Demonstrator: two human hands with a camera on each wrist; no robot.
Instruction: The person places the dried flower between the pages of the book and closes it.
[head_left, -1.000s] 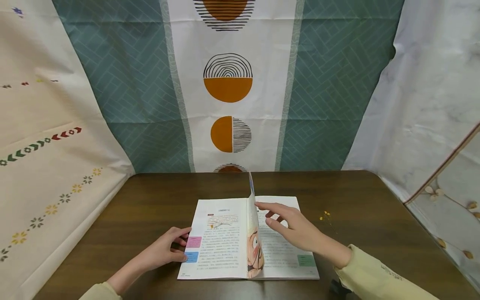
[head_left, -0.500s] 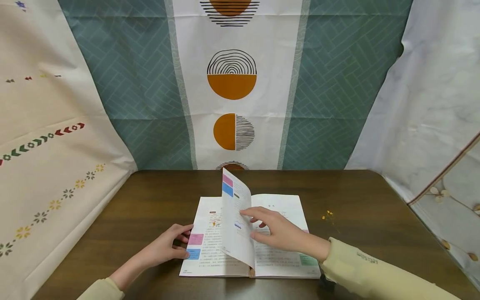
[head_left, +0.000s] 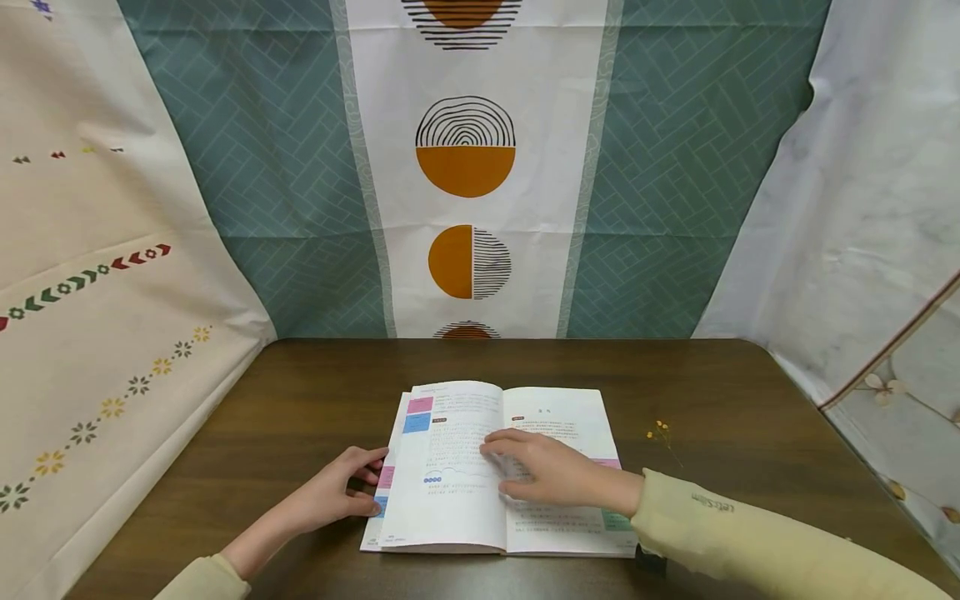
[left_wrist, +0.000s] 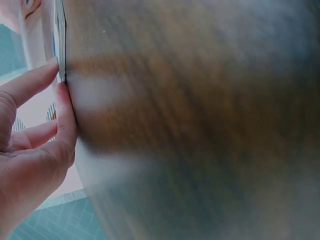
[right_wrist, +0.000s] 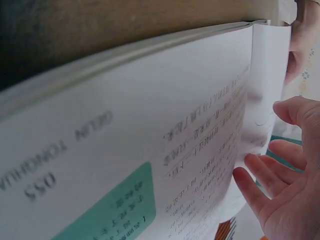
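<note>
An open book with printed pages and coloured tabs lies on the dark wooden table. My left hand holds the book's left edge, its thumb near the blue tab and its fingers along the side. In the left wrist view the fingertips of my left hand meet the edge of the pages. My right hand is over the middle of the book, fingers loosely bent and close to the left page by the spine. The right wrist view shows the right hand with fingers spread and nothing gripped. The left page bulges slightly over the leaves beneath.
Small yellow flowers show on the table right of the book. A dark object sits by the book's lower right corner, partly hidden by the right sleeve. Patterned cloths hang behind and on both sides.
A page standing up at the spine has swung over to the left and now lies down. The right hand has moved left with it; the left hand stays at the book's edge.
</note>
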